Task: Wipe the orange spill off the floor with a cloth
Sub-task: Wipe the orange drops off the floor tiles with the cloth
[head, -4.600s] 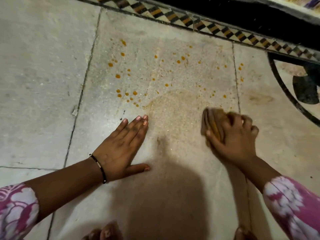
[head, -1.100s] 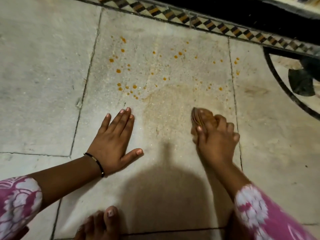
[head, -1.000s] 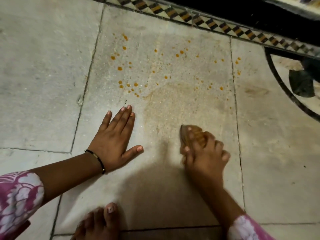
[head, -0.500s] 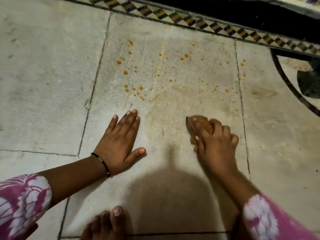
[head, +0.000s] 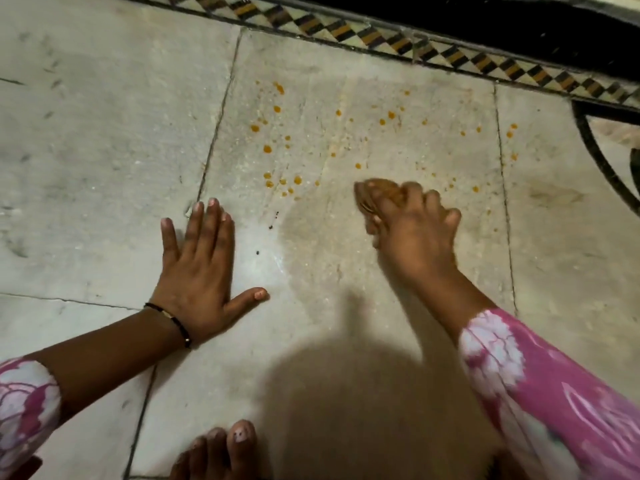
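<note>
Dozens of small orange spill drops [head: 268, 148] dot the pale stone floor slab [head: 346, 289], mostly far side. R hand [head: 414, 233] blurry, fingers curled round a wadded brown cloth [head: 375, 197] pressed on the slab just below the drops. L hand [head: 199, 268] flat w/ fingers spread, black wrist band [head: 171, 322].

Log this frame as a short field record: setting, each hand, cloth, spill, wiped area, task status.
setting: stone tile floor with a patterned border strip along the far edge
left hand: flat on the floor, fingers straight, bracelet at the wrist
right hand: grips the cloth, blurred
cloth: brown, bunched, pressed to the floor
spill: orange drops scattered beyond both hands, some past the tile joint at right
wiped area: dull smear between the hands
other: toes at bottom edge
task status: unfinished, drops remain
</note>
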A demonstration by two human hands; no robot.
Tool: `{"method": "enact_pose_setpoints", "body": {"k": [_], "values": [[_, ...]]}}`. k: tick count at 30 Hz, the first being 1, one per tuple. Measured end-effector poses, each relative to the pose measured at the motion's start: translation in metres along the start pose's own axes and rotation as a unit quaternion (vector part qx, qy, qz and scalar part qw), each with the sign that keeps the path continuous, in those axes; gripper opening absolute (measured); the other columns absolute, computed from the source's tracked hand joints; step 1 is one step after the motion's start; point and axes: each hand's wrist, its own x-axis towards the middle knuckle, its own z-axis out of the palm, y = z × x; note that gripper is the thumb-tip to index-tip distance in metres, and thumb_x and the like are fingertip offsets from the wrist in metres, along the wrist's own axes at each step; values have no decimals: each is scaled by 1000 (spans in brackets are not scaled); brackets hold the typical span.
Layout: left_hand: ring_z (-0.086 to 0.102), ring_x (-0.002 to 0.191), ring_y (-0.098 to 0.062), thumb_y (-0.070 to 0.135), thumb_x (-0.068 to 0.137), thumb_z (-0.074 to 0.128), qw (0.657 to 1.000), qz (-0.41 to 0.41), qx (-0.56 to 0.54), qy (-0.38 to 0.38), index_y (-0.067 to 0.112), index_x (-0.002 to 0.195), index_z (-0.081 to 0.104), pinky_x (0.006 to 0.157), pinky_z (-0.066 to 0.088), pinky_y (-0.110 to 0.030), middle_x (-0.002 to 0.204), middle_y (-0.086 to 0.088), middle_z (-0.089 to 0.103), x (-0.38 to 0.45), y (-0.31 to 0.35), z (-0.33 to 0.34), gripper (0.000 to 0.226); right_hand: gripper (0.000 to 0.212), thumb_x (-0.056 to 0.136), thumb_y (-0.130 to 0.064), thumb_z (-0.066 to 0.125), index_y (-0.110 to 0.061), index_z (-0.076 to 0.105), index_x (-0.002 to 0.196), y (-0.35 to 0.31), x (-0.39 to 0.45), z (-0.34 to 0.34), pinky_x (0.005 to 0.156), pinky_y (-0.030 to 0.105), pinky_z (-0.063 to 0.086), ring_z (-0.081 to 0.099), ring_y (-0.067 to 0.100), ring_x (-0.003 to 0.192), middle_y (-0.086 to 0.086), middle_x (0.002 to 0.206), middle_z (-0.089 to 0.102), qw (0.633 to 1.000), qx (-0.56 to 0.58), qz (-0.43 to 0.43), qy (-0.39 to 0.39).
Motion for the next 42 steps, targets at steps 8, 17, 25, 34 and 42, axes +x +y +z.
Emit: {"method": "enact_pose_setpoints", "body": {"k": [8,17,25,34,42], "values": [[4,147,-30,82,80,21,1000,9,-12,-10,-5,148,14,118,1,-46,157,-22,8,3,-3,4,111,59,73,-34,51,-43,46,132,-95,-67,20,83,43,30,43,26,98,6,121,53,985,12,-170,-19],[6,147,-29,83,78,23,1000,2,-29,-4,-3,149,16,119,2,-42,158,-19,9,2,-5,3,111,53,87,-37,53,-52,35,136,-21,60,-1,88,44,26,33,28,113,3,132,40,996,1,-85,16],[7,147,-29,80,79,27,1000,3,-30,-6,-4,148,15,119,6,-46,158,-20,7,2,-2,2,110,70,72,-34,68,-50,38,133,-71,-40,23,86,46,24,37,27,106,5,133,48,984,-12,-178,-8],[5,147,-28,81,79,25,1000,4,-25,-8,-3,149,12,118,6,-45,158,-19,6,2,-4,2,110,54,86,-29,54,-49,38,135,-42,64,3,89,45,26,32,33,116,5,138,37,993,17,-119,5],[-2,147,-28,81,80,21,1000,3,-24,-15,-3,150,7,119,1,-45,159,-18,1,2,-1,3,110,64,78,-31,62,-44,39,137,-66,-58,24,88,48,27,39,30,106,9,133,45,996,5,-94,-6]]}}
